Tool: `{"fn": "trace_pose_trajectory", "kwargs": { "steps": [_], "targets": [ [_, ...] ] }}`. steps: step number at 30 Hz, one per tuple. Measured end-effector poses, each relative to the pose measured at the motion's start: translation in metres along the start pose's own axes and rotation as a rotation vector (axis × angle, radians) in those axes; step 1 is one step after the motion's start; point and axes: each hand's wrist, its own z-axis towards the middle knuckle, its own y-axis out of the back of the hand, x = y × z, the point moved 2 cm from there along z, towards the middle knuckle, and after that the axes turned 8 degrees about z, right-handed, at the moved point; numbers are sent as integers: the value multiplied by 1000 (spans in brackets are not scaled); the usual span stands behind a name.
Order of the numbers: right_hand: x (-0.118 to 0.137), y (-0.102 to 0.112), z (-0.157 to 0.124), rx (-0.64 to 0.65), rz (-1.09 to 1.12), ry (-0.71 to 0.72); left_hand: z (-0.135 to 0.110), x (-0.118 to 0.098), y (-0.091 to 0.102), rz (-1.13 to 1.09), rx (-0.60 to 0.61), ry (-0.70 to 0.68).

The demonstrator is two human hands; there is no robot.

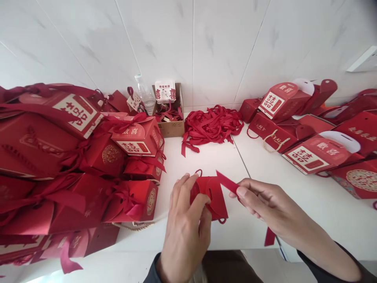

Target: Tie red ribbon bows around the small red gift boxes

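A small red gift box [218,196] with a slotted top and cord handles stands on the white table near its front edge. My left hand [188,214] is closed over the box's left side, with its thumb and forefinger at the top flap. To the right of the box, my right hand [259,196] pinches a red ribbon [226,181] between thumb and fingers. One end of that ribbon points toward the box top without visibly touching it. Below the right hand, the other end [269,236] hangs near the table edge. The palm hides the ribbon's middle.
Behind the box lies a tangled heap of red ribbons [215,124]. A cardboard box [171,129] with cards and tags stands beside it at the wall. Ribbon-tied red boxes [135,137] are piled at left. More red boxes [319,151] lie at right, and a table seam [242,157] runs between.
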Motion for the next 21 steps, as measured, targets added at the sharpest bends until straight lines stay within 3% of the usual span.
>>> {"fn": "trace_pose_trajectory", "kwargs": {
  "steps": [7,21],
  "targets": [
    [1,0,7,14,-82,-8,3,0,-1,209,-54,-39],
    [-8,9,19,4,-122,-149,5,0,-6,2,11,68]
  ]
}}
